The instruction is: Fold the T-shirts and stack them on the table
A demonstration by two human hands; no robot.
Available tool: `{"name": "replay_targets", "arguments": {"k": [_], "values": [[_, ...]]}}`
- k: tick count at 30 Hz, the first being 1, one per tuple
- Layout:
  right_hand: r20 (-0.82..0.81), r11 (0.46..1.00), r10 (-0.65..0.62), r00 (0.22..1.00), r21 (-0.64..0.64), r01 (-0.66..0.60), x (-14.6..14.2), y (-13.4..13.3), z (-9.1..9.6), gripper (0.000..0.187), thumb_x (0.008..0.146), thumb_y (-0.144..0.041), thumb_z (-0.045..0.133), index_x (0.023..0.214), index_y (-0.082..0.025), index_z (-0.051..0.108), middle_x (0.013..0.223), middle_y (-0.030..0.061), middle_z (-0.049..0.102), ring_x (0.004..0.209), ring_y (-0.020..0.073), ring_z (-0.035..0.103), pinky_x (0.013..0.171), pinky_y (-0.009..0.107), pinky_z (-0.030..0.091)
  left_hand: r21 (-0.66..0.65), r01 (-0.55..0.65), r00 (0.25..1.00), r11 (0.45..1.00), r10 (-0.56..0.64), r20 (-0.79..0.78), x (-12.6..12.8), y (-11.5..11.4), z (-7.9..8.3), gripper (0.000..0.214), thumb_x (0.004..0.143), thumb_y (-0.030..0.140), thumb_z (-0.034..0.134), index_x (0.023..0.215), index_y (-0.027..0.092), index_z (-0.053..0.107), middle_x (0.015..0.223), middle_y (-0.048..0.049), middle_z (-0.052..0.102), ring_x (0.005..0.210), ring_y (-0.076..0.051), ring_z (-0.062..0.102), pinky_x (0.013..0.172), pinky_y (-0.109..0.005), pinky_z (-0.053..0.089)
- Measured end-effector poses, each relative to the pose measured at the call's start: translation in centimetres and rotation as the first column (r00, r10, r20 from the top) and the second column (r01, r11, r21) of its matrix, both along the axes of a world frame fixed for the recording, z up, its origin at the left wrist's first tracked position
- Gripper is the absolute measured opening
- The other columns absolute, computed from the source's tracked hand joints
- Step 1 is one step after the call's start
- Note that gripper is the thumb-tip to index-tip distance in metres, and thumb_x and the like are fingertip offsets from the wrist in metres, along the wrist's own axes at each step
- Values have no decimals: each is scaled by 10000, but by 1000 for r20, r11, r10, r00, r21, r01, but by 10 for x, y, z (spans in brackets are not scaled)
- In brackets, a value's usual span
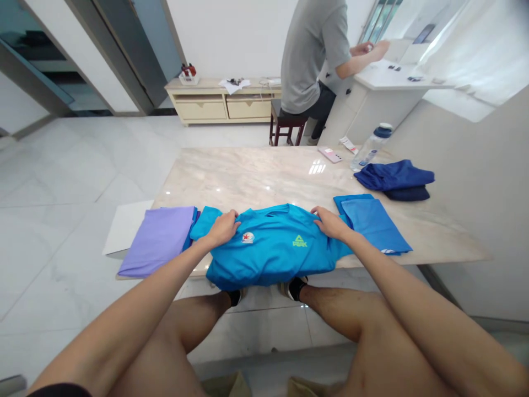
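Lettering in yellow-green, legible as PEAK beneath a triangular mark, on the chest of a bright blue T-shirt at lower centre of the frame; across from it, a round white-and-red badge, too small to read. Front up, softly creased, collar toward the top, lower part past the near edge of a glossy marbled table. Left hand and right hand nearly closed — pinching cloth at either shoulder. Folded purple cloth toward lower left, just beside.
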State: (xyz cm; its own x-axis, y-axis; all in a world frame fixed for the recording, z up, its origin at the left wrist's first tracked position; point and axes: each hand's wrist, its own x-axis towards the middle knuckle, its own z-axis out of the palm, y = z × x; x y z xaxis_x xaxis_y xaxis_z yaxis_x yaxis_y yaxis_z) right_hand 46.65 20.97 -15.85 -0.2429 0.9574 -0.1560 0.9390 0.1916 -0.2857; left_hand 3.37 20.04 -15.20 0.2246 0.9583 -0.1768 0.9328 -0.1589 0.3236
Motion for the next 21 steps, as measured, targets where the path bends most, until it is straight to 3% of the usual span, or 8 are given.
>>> {"name": "replay_targets", "arguments": {"k": [3, 7, 10, 14, 18, 21], "values": [[74, 993, 34, 997, -115, -25, -3, -6, 10, 375, 998, -141, 594, 1366, -182, 654, 1434, 171, 715, 1307, 281, 691, 1074, 341, 515, -81, 86, 991, 993, -94, -96, -5, -11, 12, 253, 1087, 321, 491, 1210, 172, 655, 1326, -229, 740, 1259, -385, 695, 1017, -441, 517], [147, 951, 66, 987, -309, -18, -3, -20, 26, 309, 876, -115, 717, 1178, -165, 756, 1201, 144, 808, 1100, 279, 768, 893, 299, 553, -198, 151, 979, 969, -175, -109, -16, -29, 22, 199, 1000, 329, 628, 1088, 180, 727, 1215, -207, 795, 1118, -377, 757, 909, -393, 551], [156, 925, 76, 985, -379, -11, -7, -29, 35, 275, 818, -219, 842, 1083, -179, 781, 1105, 115, 826, 966, 273, 785, 775, 291, 554, -264, 177, 968, 948, -216, -127, -19, -41, 24, 243, 936, 359, 700, 1090, 178, 752, 1163, -206, 812, 1059, -384, 776, 852, -384, 558], [130, 918, 130, 983, -391, -70, -29, -35, 41, 329, 839, -347, 891, 1105, -189, 779, 1138, 103, 825, 1003, 267, 779, 777, 284, 546, -293, 187, 963, 938, -234, -135, -11, -47, 24, 343, 910, 461, 722, 1104, 183, 776, 1187, -208, 813, 1076, -380, 775, 858, -379, 556], [143, 911, 217, 966, -386, -147, -52, -37, 44, 212, 887, -306, 850, 1038, -178, 771, 1096, 106, 823, 988, 268, 771, 786, 292, 530, -330, 197, 960, 923, -250, -128, -2, -40, 25, 284, 874, 474, 733, 885, 195, 781, 1056, -175, 829, 1020, -356, 773, 834, -360, 541], [153, 923, 235, 960, -346, -171, -51, -37, 46, 166, 946, -292, 785, 1046, -162, 759, 1114, 138, 814, 1016, 281, 761, 818, 302, 524, -377, 213, 958, 901, -269, -101, -2, -36, 27, 273, 821, 469, 763, 784, 198, 749, 937, -139, 824, 916, -327, 761, 773, -343, 513]]}}
